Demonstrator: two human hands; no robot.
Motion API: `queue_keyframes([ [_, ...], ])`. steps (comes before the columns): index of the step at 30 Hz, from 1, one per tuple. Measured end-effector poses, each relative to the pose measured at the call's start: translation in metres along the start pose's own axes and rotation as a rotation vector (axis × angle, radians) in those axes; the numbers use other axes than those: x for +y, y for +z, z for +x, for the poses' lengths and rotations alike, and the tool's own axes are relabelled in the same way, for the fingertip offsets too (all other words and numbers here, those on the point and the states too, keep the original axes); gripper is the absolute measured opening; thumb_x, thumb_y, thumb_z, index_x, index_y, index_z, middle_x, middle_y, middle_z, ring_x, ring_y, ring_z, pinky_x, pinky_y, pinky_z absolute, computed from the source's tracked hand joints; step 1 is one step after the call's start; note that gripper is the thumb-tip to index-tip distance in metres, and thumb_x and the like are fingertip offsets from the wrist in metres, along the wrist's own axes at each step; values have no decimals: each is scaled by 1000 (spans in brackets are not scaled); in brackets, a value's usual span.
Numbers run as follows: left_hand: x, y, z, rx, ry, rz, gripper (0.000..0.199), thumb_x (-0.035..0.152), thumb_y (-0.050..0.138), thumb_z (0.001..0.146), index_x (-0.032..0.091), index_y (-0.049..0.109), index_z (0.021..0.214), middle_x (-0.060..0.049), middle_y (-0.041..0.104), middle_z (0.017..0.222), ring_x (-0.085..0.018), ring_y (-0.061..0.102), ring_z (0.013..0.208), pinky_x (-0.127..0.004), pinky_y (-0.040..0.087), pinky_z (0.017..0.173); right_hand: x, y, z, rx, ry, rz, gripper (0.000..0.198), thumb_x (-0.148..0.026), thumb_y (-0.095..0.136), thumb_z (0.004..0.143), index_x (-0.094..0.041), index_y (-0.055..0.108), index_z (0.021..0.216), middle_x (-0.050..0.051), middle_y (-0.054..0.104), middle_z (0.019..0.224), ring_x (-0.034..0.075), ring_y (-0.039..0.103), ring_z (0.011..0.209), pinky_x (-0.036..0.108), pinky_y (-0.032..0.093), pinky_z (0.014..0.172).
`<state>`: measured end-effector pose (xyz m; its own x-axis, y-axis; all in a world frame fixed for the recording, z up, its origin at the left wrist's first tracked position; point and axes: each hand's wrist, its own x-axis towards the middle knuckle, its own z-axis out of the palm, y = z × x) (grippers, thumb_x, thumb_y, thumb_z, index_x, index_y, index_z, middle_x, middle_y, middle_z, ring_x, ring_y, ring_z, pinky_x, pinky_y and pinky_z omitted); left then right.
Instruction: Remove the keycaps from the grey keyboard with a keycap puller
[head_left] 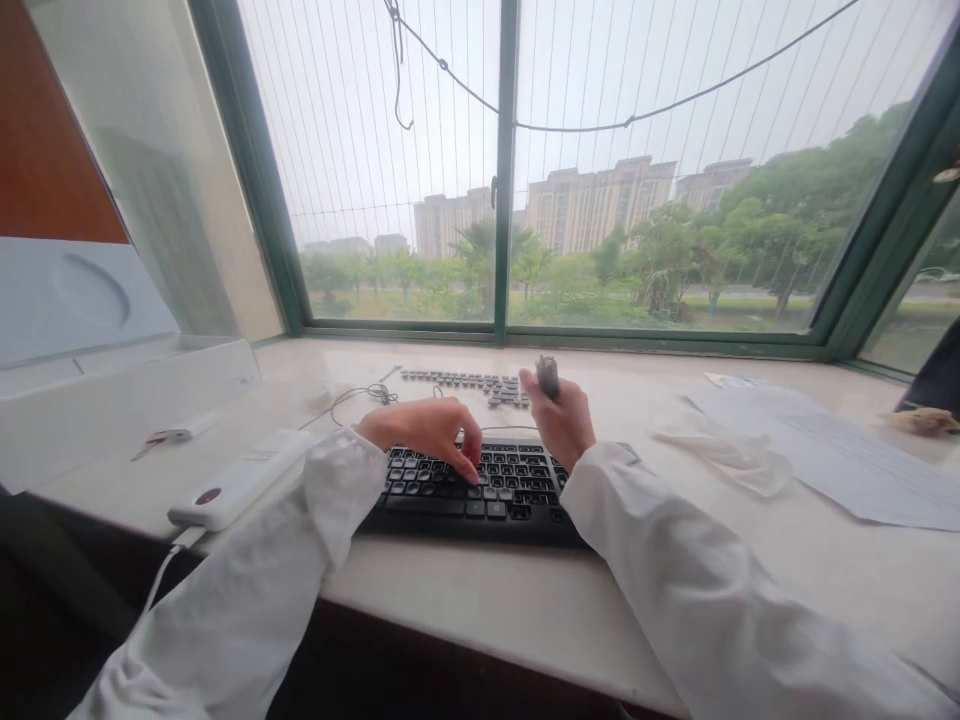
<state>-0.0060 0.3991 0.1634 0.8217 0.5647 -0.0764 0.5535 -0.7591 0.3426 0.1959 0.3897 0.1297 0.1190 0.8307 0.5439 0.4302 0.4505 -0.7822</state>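
A black keyboard (457,525) lies near the front edge of the white surface. Keycaps cover its left side, while several positions to the right show bare dark sockets. My left hand (431,432) is bent over the keyboard, its fingers curled and the fingertips down among the lower keys; whether a keycap is between them I cannot make out. Above the keyboard's upper right, my right hand (562,415) is closed around a short dark tool (548,377), whose upper end looks rough, like a brush. Most of that tool is hidden in the fist.
Rows of loose keycaps (465,381) lie behind the keyboard, beside a coiled cable (367,394). On the left are a white power strip (244,478), a small white item (180,430) and a clear bin (127,385). Crumpled tissue (739,460) and paper sheets (840,450) lie right.
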Motion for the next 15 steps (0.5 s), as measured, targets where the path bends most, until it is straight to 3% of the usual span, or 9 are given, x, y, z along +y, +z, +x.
queue_keyframes([
  [3, 0, 4, 0, 30, 51, -15, 27, 49, 73, 69, 25, 74, 80, 3, 70, 72, -8, 57, 60, -19, 39, 57, -4, 8, -4, -170, 254, 482, 43, -51, 60, 78, -23, 33, 60, -9, 25, 43, 8, 21, 39, 24, 20, 39],
  [6, -2, 8, -1, 66, 78, -18, 27, 49, 71, 71, 24, 75, 81, 2, 69, 72, -9, 58, 61, -20, 39, 57, -3, 14, -5, -255, 334, 776, 43, -43, 73, 69, -22, 35, 66, -11, 26, 49, 6, 23, 40, 21, 24, 39],
  [11, -7, 11, -2, 89, 79, -47, 29, 50, 71, 70, 24, 74, 81, 2, 69, 70, -8, 58, 60, -19, 39, 56, -4, 16, -7, -253, 317, 916, 45, -54, 71, 69, -22, 40, 73, -8, 42, 57, 8, 42, 49, 22, 41, 49],
  [15, -7, 11, -4, 72, 83, -56, 28, 49, 71, 71, 24, 74, 83, 2, 70, 73, -8, 59, 62, -19, 40, 58, -8, 13, -10, -299, 358, 922, 47, -57, 69, 71, -23, 38, 72, -11, 34, 50, 6, 30, 41, 18, 31, 40],
])
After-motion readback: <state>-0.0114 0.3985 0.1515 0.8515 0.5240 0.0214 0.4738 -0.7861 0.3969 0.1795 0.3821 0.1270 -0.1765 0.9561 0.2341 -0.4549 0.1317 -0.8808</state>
